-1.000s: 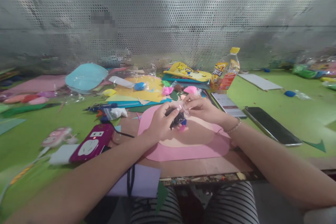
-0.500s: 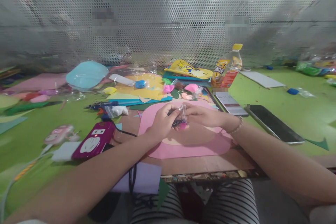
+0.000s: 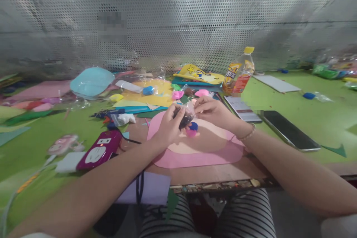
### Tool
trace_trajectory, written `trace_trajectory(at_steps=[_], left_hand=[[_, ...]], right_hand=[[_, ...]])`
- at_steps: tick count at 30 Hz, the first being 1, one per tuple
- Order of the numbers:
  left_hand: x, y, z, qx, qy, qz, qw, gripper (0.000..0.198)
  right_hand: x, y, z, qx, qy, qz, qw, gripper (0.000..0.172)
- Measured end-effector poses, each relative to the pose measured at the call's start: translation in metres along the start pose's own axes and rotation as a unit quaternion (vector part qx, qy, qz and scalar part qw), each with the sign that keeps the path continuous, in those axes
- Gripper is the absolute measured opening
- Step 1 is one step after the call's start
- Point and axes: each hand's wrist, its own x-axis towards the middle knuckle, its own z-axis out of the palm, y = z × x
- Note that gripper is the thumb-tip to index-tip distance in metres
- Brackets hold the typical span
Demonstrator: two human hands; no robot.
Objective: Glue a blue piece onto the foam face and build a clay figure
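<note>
My left hand (image 3: 166, 126) is closed around a small clear plastic bag (image 3: 185, 119) with a black lump inside, perhaps clay. At the bag's upper end, the fingers of my right hand (image 3: 216, 113) pinch the clear plastic. Both hands are above a pink rounded sheet (image 3: 200, 160) that carries a peach-coloured shape (image 3: 213, 135). Just under the bag, a blue round piece (image 3: 193, 126) and a bright pink piece (image 3: 191, 133) show on the peach shape. My left fingertips are partly hidden behind the bag.
On the left are a purple power bank (image 3: 99, 150) and a white adapter (image 3: 69, 161) with cables. Two phones, one lit (image 3: 241, 108) and one dark (image 3: 290, 130), lie at right. A yellow-capped bottle (image 3: 238, 74) stands behind them. Several bagged clay lumps and coloured sheets (image 3: 156, 96) lie beyond my hands.
My right hand has risen slightly, drawing the bag's clear end upward. The bag has tilted, showing more of the black lump, and the blue piece beneath has come into view.
</note>
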Motion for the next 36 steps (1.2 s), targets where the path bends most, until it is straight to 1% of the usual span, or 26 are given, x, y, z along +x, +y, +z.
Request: trace_trajectory(at_steps=[2, 4, 6, 9, 13, 16, 19, 23, 26, 28, 33, 36], left_hand=[[0.0, 0.0, 0.0, -0.036, -0.023, -0.012, 0.999, 0.008], [0.0, -0.002, -0.001, -0.034, -0.03, -0.017, 0.999, 0.015], [0.002, -0.004, -0.002, 0.009, -0.018, -0.017, 1.0, 0.022], [0.004, -0.006, -0.002, 0.066, 0.006, -0.021, 0.998, 0.02], [0.005, -0.008, -0.003, 0.087, 0.007, -0.003, 0.996, 0.024], [0.006, -0.009, -0.004, 0.104, 0.01, 0.013, 0.994, 0.024], [0.007, -0.01, -0.005, 0.121, 0.021, 0.013, 0.992, 0.025], [0.009, -0.01, -0.007, 0.124, 0.024, -0.001, 0.992, 0.027], [0.008, -0.008, -0.006, 0.13, 0.032, -0.002, 0.991, 0.028], [0.007, -0.006, -0.005, 0.14, 0.036, 0.005, 0.99, 0.027], [0.005, -0.002, -0.004, 0.157, 0.029, 0.043, 0.986, 0.026], [0.004, -0.002, -0.004, 0.156, 0.027, 0.05, 0.986, 0.028]], right_hand=[[0.0, 0.003, 0.0, -0.018, -0.005, 0.007, 1.0, 0.011], [0.0, 0.004, -0.001, -0.035, -0.006, 0.008, 0.999, 0.012], [-0.001, 0.005, -0.001, -0.041, -0.004, 0.006, 0.999, 0.012], [-0.001, 0.006, -0.001, -0.061, -0.006, 0.008, 0.998, 0.012], [-0.002, 0.008, 0.0, -0.117, -0.019, -0.001, 0.993, 0.012], [-0.002, 0.007, 0.001, -0.141, -0.013, -0.005, 0.99, 0.013], [-0.002, 0.007, 0.002, -0.157, -0.008, 0.001, 0.988, 0.013], [-0.001, 0.007, 0.004, -0.146, -0.015, 0.005, 0.989, 0.01], [-0.001, 0.006, 0.003, -0.14, -0.024, -0.002, 0.99, 0.012], [-0.002, 0.004, 0.003, -0.143, -0.027, -0.008, 0.989, 0.013], [-0.003, 0.0, 0.004, -0.135, -0.007, -0.025, 0.991, 0.012], [-0.002, -0.002, 0.004, -0.136, -0.004, -0.044, 0.99, 0.014]])
